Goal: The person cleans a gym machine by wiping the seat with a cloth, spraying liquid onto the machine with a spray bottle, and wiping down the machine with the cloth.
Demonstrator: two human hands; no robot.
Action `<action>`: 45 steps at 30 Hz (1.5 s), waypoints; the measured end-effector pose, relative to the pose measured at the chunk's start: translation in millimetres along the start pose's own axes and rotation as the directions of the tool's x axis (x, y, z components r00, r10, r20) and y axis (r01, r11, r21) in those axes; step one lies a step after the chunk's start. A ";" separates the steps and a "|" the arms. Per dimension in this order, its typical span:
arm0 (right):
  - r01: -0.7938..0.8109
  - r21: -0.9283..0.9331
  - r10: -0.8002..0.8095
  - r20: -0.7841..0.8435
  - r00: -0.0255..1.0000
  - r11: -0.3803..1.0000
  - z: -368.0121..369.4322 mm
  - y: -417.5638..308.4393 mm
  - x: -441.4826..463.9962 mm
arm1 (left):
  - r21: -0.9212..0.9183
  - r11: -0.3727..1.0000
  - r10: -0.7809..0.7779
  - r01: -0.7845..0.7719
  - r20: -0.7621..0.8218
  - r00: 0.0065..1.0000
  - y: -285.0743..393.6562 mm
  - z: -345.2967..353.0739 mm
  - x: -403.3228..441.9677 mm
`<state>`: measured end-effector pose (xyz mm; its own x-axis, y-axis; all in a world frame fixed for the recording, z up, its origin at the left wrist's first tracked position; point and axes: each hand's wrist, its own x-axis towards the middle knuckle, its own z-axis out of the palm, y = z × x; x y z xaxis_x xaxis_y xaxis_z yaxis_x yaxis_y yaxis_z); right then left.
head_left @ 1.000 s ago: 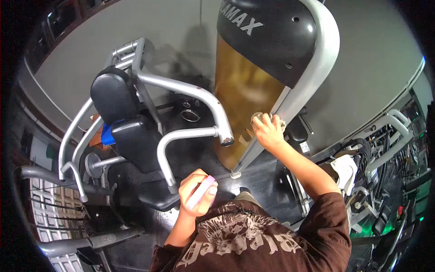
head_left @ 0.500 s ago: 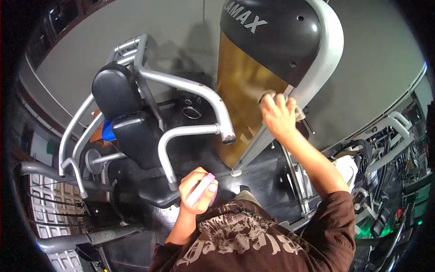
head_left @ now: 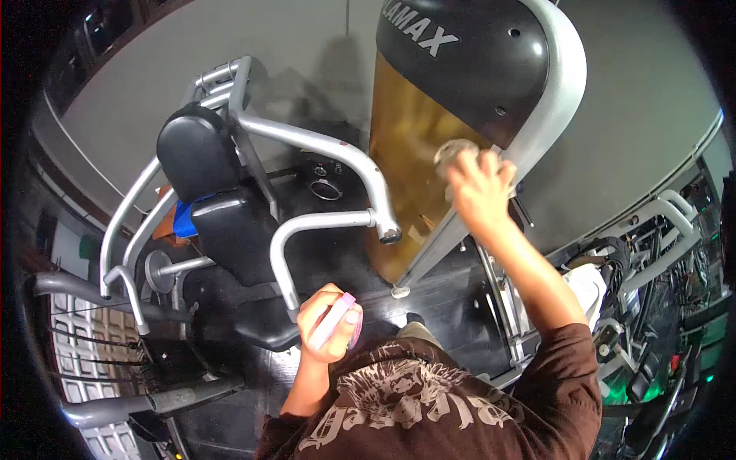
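Note:
My right hand (head_left: pixel 483 184) presses a crumpled greyish-beige cloth (head_left: pixel 454 153) against the amber panel (head_left: pixel 410 130) of a gym machine, close to its silver frame edge. The fingers are bent over the cloth and slightly blurred. Low and near my body, my left hand (head_left: pixel 326 326) is wrapped round what looks like a spray bottle (head_left: pixel 335 318), with a narrow white and pink head. Its pinkish body is mostly hidden behind the fingers and thumb. Above the panel, the machine's black cover (head_left: pixel 468 57) carries white lettering.
To the left stands a machine with a black padded seat (head_left: pixel 234 234) and backrest (head_left: pixel 197 149). Its silver curved handle (head_left: pixel 337 149) reaches toward the amber panel. White cloth (head_left: pixel 584 291) and more gym equipment (head_left: pixel 659 222) are at right. Dark flooring (head_left: pixel 460 314) lies below.
My right hand and the cloth have shifted slightly across the panel, and more of the cloth shows above the fingers. The left hand has moved a little left, still holding the bottle.

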<state>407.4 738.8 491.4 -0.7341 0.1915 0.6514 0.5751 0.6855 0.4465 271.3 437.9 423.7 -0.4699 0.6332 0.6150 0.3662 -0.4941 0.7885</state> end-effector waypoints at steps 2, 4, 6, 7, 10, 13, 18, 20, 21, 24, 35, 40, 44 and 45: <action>-0.038 -0.044 0.036 -0.056 0.998 0.998 -4.7 12.9 9.7 | 0.001 1.000 0.020 -0.020 0.014 1.000 -2.4 3.0 3.5; -0.009 -0.061 0.008 -0.016 1.000 0.998 6.7 10.2 -1.9 | 0.012 0.999 0.035 -0.036 0.027 0.999 -3.2 6.7 5.3; 0.027 -0.016 -0.026 0.065 0.998 0.999 34.6 -10.2 -34.7 | 0.000 1.000 0.014 -0.014 0.034 0.999 -1.4 8.7 6.0; 0.080 -0.010 -0.079 0.116 0.990 0.997 51.9 -22.2 -55.9 | -0.004 1.000 0.007 -0.006 0.032 0.999 -1.7 8.6 7.1; 0.214 0.075 -0.227 0.276 0.934 0.974 92.5 -54.7 -118.1 | -0.028 1.000 -0.005 0.006 0.039 0.999 -2.4 5.7 6.4; 0.212 0.111 -0.235 0.273 0.933 0.971 88.9 -56.5 -113.1 | -0.017 1.000 -0.013 0.014 0.039 0.999 -3.5 1.6 7.7; 0.021 0.036 -0.022 0.055 0.998 0.999 -2.2 -9.4 -16.6 | -0.018 0.999 -0.038 0.039 0.039 0.999 -8.0 3.7 13.4; -0.033 -0.019 0.031 -0.080 0.996 0.999 -23.6 6.8 7.2 | -0.035 0.999 -0.032 0.034 0.039 0.999 -9.5 7.5 16.8; -0.013 -0.071 0.006 -0.093 0.996 0.997 -24.6 13.6 11.1 | -0.032 0.999 -0.019 0.021 0.049 0.999 -10.1 8.9 18.9; 0.040 -0.146 -0.044 -0.026 0.999 0.988 5.1 15.6 -12.7 | -0.018 1.000 0.022 -0.021 0.070 0.997 -9.5 12.8 24.4; 0.160 0.161 -0.192 0.204 0.960 0.974 57.7 -35.8 -82.8 | -0.027 1.000 0.016 -0.014 0.089 0.996 -10.5 13.8 27.2; -0.006 0.045 0.006 0.012 1.000 0.999 -9.3 0.9 -8.0 | -0.042 0.999 -0.028 0.031 0.076 0.997 -21.2 18.6 24.9; 0.034 -0.071 -0.036 -0.027 0.999 0.997 9.6 8.8 -22.4 | -0.061 0.998 0.003 0.003 0.090 0.996 -23.7 21.1 29.0; 0.061 -0.098 -0.064 -0.027 0.998 0.993 20.0 5.1 -32.1 | -0.058 0.998 0.003 0.002 0.083 0.997 -24.4 21.6 29.6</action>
<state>426.6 750.2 460.4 -0.7595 0.1285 0.6377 0.5617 0.6240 0.5433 265.8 481.5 422.7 -0.4007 0.6790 0.6152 0.3177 -0.5268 0.7884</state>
